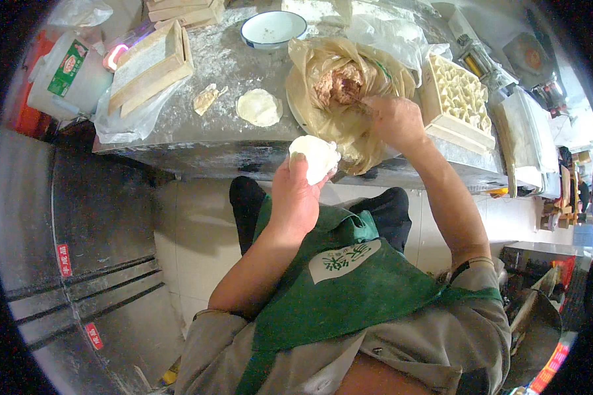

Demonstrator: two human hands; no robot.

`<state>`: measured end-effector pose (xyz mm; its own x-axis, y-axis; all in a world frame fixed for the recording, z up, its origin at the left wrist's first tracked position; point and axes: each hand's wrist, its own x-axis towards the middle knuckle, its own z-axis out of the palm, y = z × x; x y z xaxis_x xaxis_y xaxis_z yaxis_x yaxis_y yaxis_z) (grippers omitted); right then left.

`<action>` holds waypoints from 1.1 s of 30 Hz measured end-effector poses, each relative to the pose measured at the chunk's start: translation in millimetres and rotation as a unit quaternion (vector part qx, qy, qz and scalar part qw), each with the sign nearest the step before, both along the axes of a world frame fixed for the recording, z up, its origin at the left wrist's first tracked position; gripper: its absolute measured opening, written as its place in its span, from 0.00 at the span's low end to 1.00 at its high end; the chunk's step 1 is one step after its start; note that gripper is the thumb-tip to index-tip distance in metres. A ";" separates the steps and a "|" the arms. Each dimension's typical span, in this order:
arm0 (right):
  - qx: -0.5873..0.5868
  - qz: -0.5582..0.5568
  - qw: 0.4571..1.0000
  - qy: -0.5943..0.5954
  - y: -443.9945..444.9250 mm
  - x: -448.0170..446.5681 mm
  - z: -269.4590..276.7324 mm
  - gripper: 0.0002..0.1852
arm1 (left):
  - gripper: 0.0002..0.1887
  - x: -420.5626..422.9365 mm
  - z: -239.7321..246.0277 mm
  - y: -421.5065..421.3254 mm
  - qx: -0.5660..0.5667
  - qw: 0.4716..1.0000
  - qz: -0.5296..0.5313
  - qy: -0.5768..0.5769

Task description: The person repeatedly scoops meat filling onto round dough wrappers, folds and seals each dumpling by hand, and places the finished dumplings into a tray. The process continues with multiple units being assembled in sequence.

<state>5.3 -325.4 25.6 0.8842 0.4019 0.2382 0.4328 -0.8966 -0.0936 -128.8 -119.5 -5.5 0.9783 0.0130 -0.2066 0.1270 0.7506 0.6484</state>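
My left hand [301, 182] holds a round white dough wrapper [314, 157] just off the table's front edge, thumb on top. My right hand [398, 121] is closed at the side of a heap of raw minced meat [338, 88], which lies in an open yellowish plastic bag [316, 116]. Its fingers seem to grip a thin tool that is mostly hidden and too blurred to name. A flat dough wrapper [259, 107] lies on the floured table left of the bag. Beside that wrapper is a small crumpled scrap [208, 99].
To the right, a wooden box [457, 133] holds rows of filled dumplings. Wooden boxes [153, 74] and a white plastic bucket [62, 74] stand at the left. A blue-rimmed white enamel bowl [274, 29] is behind the bag. The table's front edge [202, 160] runs before my knees.
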 end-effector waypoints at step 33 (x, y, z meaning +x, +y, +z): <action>0.180 0.035 0.983 0.000 31.6 -110.8 62.9 0.16 | 0.18 53.2 57.0 -23.0 -0.106 0.989 0.056 0.087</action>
